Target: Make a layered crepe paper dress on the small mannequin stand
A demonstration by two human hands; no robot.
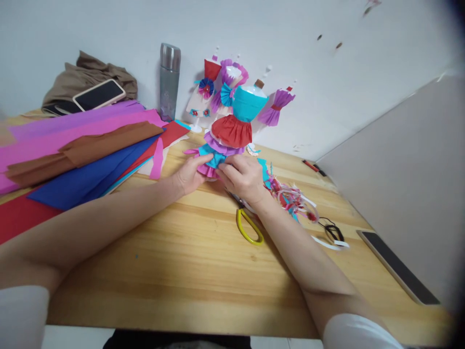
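Observation:
A small dress form wears a tiered crepe-paper dress point(232, 131) with a turquoise top and red, purple, blue and pink ruffles. My left hand point(192, 174) grips the lower ruffles from the left, thumb lying over the blue tier. On the other side, my right hand point(244, 175) has its fingers curled and pinched at the blue and pink hem. Scissors with a yellow handle point(250, 228) lie on the table just below my right hand, their blades mostly hidden by it.
Crepe-paper sheets point(98, 165) spread over the left side. Behind stand a grey bottle point(170, 82) and several small dressed forms point(209, 89). Paper scraps point(290, 196), a black cord point(331, 230) and a dark flat bar point(397, 266) lie rightward. A phone point(99, 95) rests on brown cloth point(90, 72).

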